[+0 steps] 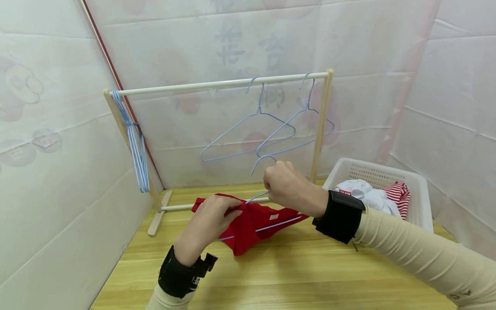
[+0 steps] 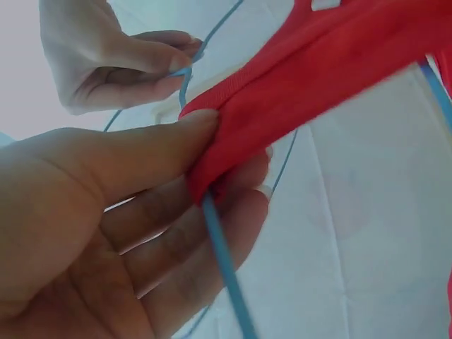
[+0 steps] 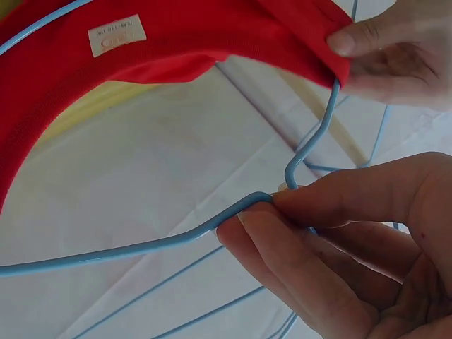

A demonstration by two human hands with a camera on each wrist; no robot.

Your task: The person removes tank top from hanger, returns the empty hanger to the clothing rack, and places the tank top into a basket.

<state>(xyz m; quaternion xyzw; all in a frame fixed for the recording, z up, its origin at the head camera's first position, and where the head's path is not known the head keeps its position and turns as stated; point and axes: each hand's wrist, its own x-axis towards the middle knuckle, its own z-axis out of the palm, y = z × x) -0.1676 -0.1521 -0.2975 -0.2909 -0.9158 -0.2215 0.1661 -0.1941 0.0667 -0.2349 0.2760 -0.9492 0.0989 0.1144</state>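
Note:
In the head view a red garment (image 1: 246,239) hangs low in front of the rack on a blue wire hanger (image 1: 258,158), whose hook points up. My left hand (image 1: 215,217) pinches the garment's edge between thumb and fingers; in the left wrist view the red cloth (image 2: 282,106) is folded over one hanger arm (image 2: 229,282). My right hand (image 1: 288,185) pinches the hanger at its neck, just under the hook. Seen from the right wrist, the other hanger arm (image 3: 141,247) runs off left below the neckline, and a pale label (image 3: 116,35) shows inside the garment.
Behind the hands stands a rack with a white top bar (image 1: 186,87) and wooden posts. Two bare blue hangers (image 1: 228,131) hang right of its middle, and a tied hanger bundle (image 1: 137,159) at its left end. A white basket (image 1: 426,202) at right holds white and red-striped clothes (image 1: 397,196).

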